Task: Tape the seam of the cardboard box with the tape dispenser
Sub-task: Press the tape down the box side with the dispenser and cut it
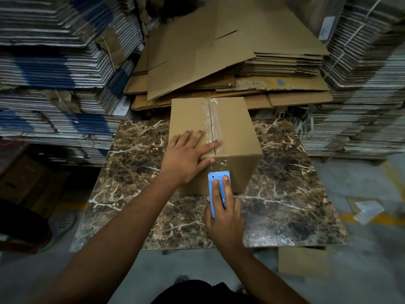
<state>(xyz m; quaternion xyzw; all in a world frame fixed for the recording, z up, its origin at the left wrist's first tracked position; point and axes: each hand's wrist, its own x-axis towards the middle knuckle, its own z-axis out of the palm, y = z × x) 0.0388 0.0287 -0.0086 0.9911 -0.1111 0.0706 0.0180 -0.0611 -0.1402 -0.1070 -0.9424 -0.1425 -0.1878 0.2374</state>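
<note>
Item: brown cardboard box [232,128], closed, standing on your marble-patterned slab [295,194], bare surface on both sides. Clear tape [210,119] covers the top seam and laps the near edge. Your left hand [186,159] lies flat, fingers spread, on the lid. Your right hand [225,218] grips the blue plastic tape dispenser [215,185] against the front face.

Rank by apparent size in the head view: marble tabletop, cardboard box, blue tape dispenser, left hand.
1. marble tabletop
2. cardboard box
3. left hand
4. blue tape dispenser, though the right hand hides part of it, and it sits nearer the camera than the box top.
</note>
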